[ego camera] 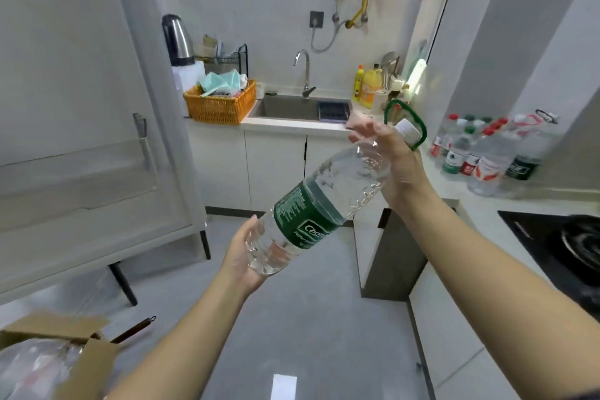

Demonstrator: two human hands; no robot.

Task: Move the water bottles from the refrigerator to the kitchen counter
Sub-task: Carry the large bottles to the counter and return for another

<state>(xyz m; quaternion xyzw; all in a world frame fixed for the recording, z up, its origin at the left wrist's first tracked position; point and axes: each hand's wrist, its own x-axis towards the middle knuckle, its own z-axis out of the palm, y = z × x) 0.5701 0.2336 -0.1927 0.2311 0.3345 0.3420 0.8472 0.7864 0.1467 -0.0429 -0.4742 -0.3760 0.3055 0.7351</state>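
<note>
- Standing at the left edge of the view, the white refrigerator (81, 107) has its door swung wide, with a clear shelf on the inner face.
- The kitchen counter (480, 214) runs along the right wall and turns toward the sink (285, 107) at the back.
- A large water bottle (318, 204) with a green label is tilted in mid-air over the floor, cap up and to the right, well clear of the refrigerator and not touching the counter.
- A cluster of smaller bottles (487, 153) stands on the counter at the right.
- An orange basket (220, 104) sits left of the sink.
- The right hand (389, 159) wraps around the bottle's shoulder just below the cap.
- The left hand (243, 256), palm up, cups the base with its fingers curled around it.
- A green carry loop (418, 120) rings the neck.
</note>
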